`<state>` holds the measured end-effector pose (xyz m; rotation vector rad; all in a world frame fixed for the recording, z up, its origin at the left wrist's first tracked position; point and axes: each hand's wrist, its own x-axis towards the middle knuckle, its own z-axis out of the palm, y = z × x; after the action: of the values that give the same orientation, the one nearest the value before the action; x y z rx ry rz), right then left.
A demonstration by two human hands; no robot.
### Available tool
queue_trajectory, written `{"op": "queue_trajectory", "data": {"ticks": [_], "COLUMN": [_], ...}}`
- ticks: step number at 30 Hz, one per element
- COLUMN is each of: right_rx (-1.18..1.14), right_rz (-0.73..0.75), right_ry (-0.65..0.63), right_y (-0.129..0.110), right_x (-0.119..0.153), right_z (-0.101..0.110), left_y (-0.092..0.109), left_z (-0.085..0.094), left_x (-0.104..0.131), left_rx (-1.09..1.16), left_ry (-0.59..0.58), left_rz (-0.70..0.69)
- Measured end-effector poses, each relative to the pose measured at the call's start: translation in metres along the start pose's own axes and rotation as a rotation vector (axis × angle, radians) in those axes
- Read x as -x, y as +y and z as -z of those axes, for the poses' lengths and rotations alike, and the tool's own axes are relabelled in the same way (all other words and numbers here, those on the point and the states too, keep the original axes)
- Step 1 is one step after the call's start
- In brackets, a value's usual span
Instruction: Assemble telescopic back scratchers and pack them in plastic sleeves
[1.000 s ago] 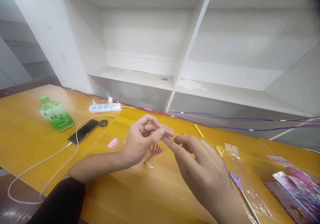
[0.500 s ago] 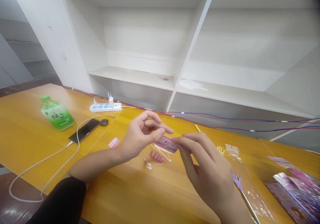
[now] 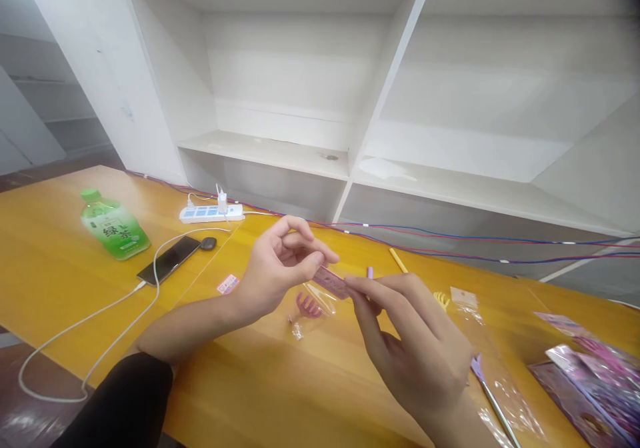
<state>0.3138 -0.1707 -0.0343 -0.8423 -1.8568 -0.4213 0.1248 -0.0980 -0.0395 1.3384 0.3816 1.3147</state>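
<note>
Between my hands is a pink printed card (image 3: 331, 283), with clear plastic film below it. My left hand (image 3: 283, 268) pinches its left end between thumb and fingers. At the right end, the fingertips of my right hand (image 3: 410, 335) close on the card. Just below, a dark pink claw-shaped piece (image 3: 309, 305) shows with the film; whether it is inside the film or behind it I cannot tell. A lavender back scratcher (image 3: 493, 395) with a metal rod lies beside my right wrist. Beyond my right hand are a yellow handle (image 3: 397, 259) and a yellow claw (image 3: 441, 299).
Packaged pink and purple items (image 3: 595, 388) are piled at the right, near a clear plastic bag (image 3: 467, 301). A small pink label (image 3: 228, 285), phone (image 3: 170, 261), green tea bottle (image 3: 115, 227) and power strip (image 3: 211, 214) sit at the left. Cables (image 3: 430, 233) run along the white shelving (image 3: 270, 158).
The card has tilted, so its face now shows as a narrower strip. Both hands have shifted slightly, still pinching it. A purple handle end has come into view behind my right hand.
</note>
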Motion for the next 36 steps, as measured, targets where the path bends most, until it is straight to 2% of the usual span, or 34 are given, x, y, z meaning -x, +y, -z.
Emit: {"op": "queue_trajectory", "data": {"ticks": [10,17,21,25,31,36], "right_rx": [0.015,-0.012,-0.041,-0.08,0.003,-0.03], "right_rz": [0.012,0.02,-0.01,-0.009,0.078,0.03], "right_ry": [0.051,0.021,0.014,-0.012,-0.09,-0.164], "right_y": [0.0,-0.004,-0.009,-0.008,-0.001,-0.002], "right_x": [0.004,0.002,0.0,-0.001,0.008,0.007], "right_z": [-0.003,-0.006,-0.005,-0.004,-0.007,-0.01], "left_y": [0.005,0.006,0.006,0.004,0.004,0.004], "left_z": [-0.005,-0.011,-0.014,-0.015,-0.014,-0.013], "left_x": [0.004,0.009,0.01,0.009,0.008,0.009], "left_rx": [-0.025,0.06,0.09,0.116,0.103,0.082], "left_ry": [-0.069,-0.008,0.04,0.06,0.068,0.059], "left_rz": [0.024,0.062,0.003,-0.062,-0.063,-0.054]}}
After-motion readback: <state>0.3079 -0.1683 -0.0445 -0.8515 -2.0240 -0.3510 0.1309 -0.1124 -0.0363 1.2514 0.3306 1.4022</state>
